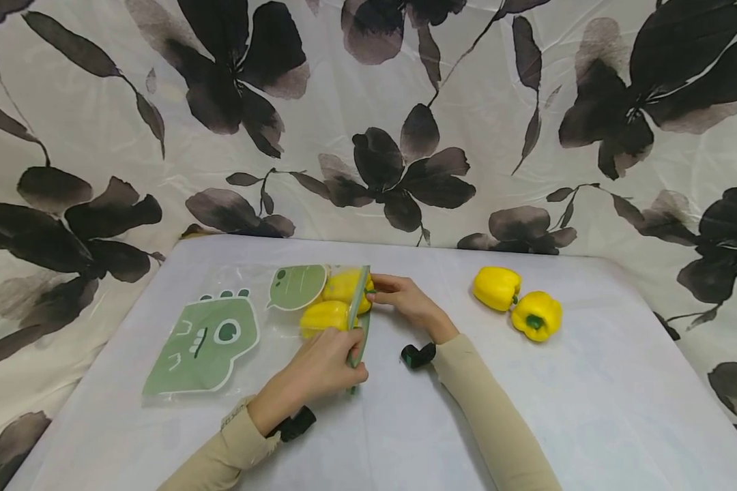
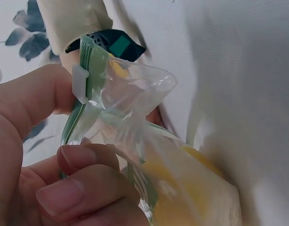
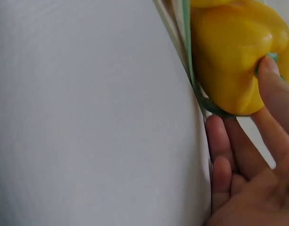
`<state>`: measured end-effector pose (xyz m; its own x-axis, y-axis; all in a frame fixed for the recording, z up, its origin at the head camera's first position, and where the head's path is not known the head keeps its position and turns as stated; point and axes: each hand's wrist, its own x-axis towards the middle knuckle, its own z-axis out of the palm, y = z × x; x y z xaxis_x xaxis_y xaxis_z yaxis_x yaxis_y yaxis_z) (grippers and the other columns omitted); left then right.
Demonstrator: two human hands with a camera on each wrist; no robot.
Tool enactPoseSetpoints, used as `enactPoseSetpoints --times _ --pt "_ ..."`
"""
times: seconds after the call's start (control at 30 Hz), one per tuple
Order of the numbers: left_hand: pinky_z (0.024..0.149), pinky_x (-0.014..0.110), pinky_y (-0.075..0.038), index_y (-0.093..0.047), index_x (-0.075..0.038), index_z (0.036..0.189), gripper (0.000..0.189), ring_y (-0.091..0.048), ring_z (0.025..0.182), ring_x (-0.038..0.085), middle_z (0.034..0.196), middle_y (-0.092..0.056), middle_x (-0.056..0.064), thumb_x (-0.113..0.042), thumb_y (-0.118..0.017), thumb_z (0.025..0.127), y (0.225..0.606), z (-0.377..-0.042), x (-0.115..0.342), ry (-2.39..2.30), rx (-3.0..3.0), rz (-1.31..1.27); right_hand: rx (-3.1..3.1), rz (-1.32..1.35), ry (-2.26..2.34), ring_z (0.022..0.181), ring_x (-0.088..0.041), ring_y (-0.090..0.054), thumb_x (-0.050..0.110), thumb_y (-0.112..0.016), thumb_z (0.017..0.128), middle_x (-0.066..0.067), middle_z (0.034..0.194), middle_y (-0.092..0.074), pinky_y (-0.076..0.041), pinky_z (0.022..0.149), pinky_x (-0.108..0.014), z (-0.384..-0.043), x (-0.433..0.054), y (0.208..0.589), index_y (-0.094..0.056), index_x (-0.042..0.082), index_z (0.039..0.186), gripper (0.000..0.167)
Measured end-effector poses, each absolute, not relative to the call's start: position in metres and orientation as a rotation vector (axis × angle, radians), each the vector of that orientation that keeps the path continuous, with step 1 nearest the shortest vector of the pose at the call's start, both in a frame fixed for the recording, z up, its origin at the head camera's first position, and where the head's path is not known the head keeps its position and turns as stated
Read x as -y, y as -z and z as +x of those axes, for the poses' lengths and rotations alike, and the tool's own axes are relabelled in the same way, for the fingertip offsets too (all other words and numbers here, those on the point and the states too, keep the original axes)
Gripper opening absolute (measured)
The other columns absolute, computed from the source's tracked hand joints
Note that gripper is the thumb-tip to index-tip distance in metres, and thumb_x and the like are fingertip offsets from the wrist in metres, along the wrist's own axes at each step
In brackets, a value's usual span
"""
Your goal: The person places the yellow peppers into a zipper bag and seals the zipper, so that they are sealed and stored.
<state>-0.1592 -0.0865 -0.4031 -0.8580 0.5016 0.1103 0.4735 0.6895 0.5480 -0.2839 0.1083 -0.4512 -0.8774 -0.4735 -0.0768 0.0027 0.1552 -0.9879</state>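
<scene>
My left hand [image 1: 322,361] pinches the near side of the green zip edge of a clear zip bag [image 1: 297,286] with a green cartoon print. In the left wrist view, a white slider [image 2: 79,84] sits on that zip beside the bent finger. One yellow bell pepper [image 1: 327,317] lies inside the bag, seen through the plastic. At the bag's mouth, my right hand [image 1: 414,303] holds another yellow bell pepper [image 3: 234,52], thumb on its green stem and fingers around its lower side. Most of this pepper is within the opening.
Two more yellow bell peppers, one behind [image 1: 495,288] and one in front [image 1: 537,316], sit together on the white table [image 1: 589,409] at the right. Flat clear plastic with a large green one-eyed cartoon print [image 1: 203,348] lies at the left. A floral cloth [image 1: 319,116] hangs behind.
</scene>
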Motion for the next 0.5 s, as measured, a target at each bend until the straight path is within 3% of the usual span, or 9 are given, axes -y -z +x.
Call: enactPoseSetpoints --times 0.3,0.5 --pt "0.044 0.02 -0.028 -0.046 -0.015 0.067 0.027 -0.037 0.045 0.004 0.054 -0.037 -0.01 -0.011 -0.072 0.071 0.4021 -0.1596 0.0854 -0.898 -2.852 0.835 -2.132 -0.347 1.772 0.126 -0.025 -0.055 0.009 -0.072 0.088 -0.01 0.134 -0.062 -0.036 0.11 -0.041 -0.2829 -0.1055 0.4477 -0.06 0.003 0.134 0.048" --pt "0.045 0.021 -0.028 -0.046 -0.015 0.067 0.026 -0.037 0.046 0.004 0.054 -0.037 -0.01 -0.01 -0.072 0.072 0.4009 -0.1606 0.0857 -0.888 -2.852 0.817 -2.03 -0.378 1.738 0.13 -0.026 -0.05 0.009 -0.067 0.092 -0.011 0.139 -0.057 -0.028 0.114 -0.044 -0.2881 -0.1137 0.4491 -0.054 0.001 0.139 0.049"
